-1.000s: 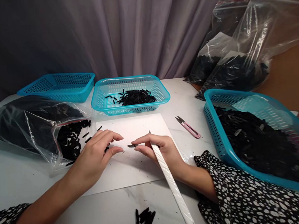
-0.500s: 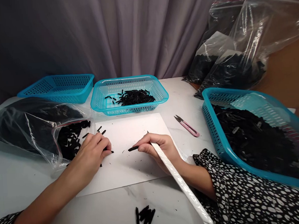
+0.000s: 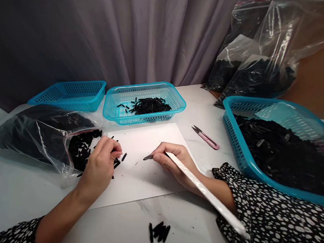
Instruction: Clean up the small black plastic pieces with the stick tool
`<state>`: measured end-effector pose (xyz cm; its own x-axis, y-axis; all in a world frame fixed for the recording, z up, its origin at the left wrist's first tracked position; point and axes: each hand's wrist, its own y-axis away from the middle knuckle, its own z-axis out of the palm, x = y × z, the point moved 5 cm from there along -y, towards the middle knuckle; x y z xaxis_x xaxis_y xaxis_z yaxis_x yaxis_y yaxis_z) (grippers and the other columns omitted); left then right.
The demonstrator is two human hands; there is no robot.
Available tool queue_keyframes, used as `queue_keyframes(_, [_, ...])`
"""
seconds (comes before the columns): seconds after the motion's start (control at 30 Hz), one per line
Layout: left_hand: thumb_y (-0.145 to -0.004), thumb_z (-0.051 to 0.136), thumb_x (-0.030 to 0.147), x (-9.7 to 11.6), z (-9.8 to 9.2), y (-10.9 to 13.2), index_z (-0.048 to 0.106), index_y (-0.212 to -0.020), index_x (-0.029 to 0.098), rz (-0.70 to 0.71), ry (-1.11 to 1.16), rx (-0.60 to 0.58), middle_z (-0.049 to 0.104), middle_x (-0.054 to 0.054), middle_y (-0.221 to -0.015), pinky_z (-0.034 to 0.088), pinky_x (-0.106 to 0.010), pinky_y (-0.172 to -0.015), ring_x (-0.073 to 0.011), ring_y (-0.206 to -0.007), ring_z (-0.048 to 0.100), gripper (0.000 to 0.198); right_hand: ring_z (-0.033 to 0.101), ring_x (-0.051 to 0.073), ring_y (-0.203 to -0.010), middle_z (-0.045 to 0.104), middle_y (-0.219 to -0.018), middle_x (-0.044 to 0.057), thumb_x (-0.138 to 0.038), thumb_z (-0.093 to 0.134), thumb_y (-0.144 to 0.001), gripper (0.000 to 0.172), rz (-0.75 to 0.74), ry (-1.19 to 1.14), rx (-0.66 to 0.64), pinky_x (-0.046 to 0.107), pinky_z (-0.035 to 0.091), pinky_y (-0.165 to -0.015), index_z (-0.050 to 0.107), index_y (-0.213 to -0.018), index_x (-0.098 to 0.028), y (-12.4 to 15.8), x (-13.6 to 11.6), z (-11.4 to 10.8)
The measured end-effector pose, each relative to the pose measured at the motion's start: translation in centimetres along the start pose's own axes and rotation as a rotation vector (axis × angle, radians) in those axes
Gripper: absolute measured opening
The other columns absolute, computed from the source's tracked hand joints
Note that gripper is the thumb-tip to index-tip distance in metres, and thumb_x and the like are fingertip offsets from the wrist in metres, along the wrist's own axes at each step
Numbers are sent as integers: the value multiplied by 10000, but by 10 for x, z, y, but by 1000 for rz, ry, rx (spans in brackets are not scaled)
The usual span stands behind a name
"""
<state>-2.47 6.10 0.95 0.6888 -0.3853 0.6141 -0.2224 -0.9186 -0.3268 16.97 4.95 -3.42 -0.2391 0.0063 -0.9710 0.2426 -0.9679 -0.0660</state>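
Here, 1 dark strip, jutting past right grip

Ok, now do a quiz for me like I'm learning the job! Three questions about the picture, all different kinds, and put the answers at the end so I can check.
1. Pick one: what holds the long white stick?
A) the left hand
B) the right hand
C) neither hand

2. True or false: the pink-handled snips lie inside a plastic bag.

3. Fill in the colour: the middle blue basket has a heap of small ____ pieces in it.

Key:
1. B.
2. False; they lie on the tabletop, to the right of the white sheet.
3. Black.
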Motion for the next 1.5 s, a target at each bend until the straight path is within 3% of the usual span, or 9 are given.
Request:
queue_keyframes(0.13, [-888,547,239,0,22,10,557,-807,219,-388,539,-90,567,35,-578,345,-254,-481,-116,-480,433,84,336,75,-444,537,-580,-43,-398,630,-850,242,131,-266,-89,210,199,-410,546,-746,-196,-2,7,5])
queue_keyframes(0.33, [-840,640,206,16,44,20,688,-949,195,-492,954,-78,715,-45,-859,466,-279,-626,-142,-680,593,119,366,77,-465,579,-649,-30,-398,624,-876,242,72,-174,-97,210,255,-418,543,-768,-197,-5,8,6])
queue_keyframes(0.47, [-904,595,215,16,46,24,661,-1182,215,-511,970,-102,724,-38,-846,468,-284,-653,-142,-673,590,286,469,111,-556,566,-637,-41,-280,693,-858,103,-118,197,-29,265,420,-573,697,-914,-194,-4,1,3])
queue_keyframes(0.57, [-937,562,222,16,45,26,618,-1289,224,-507,902,-106,705,-3,-732,470,-285,-670,-124,-588,548,357,532,140,-609,627,-673,-12,-243,680,-871,172,-193,333,-39,314,469,-649,757,-1020,-206,-3,-2,5])
queue_keyframes(0.73, [-942,570,273,25,41,27,579,-1362,220,-458,819,-79,713,-142,-1271,513,-313,-649,-105,-564,558,423,587,148,-603,681,-653,10,-303,649,-910,171,-175,286,-121,307,488,-627,765,-901,-178,0,-2,11])
queue_keyframes(0.9, [-951,582,338,30,37,29,571,-1389,238,-377,796,-71,659,-165,-1373,500,-284,-562,-124,-612,605,450,539,130,-553,671,-618,3,-323,642,-914,221,-148,252,-127,287,457,-576,743,-775,-185,2,-2,13])
queue_keyframes(1.13, [-873,711,412,9,27,24,647,-1273,192,-493,883,99,769,-169,-1136,411,-220,-446,-84,-514,563,461,603,159,-615,748,-709,29,-309,737,-834,112,-158,266,13,291,479,-594,795,-812,-215,1,2,0])
queue_keyframes(1.37, [-726,838,477,5,28,23,707,-790,166,-560,927,97,741,-46,-662,336,-171,-392,-79,-452,549,343,575,134,-551,733,-671,19,-268,742,-832,88,-188,263,-9,265,453,-534,804,-840,-206,1,0,1])
queue_keyframes(1.5, [-719,852,447,5,30,25,704,-763,170,-583,932,68,728,-25,-637,359,-170,-417,-71,-454,537,317,577,133,-552,724,-662,17,-262,740,-841,100,-206,291,-7,267,455,-539,809,-883,-203,2,0,0])
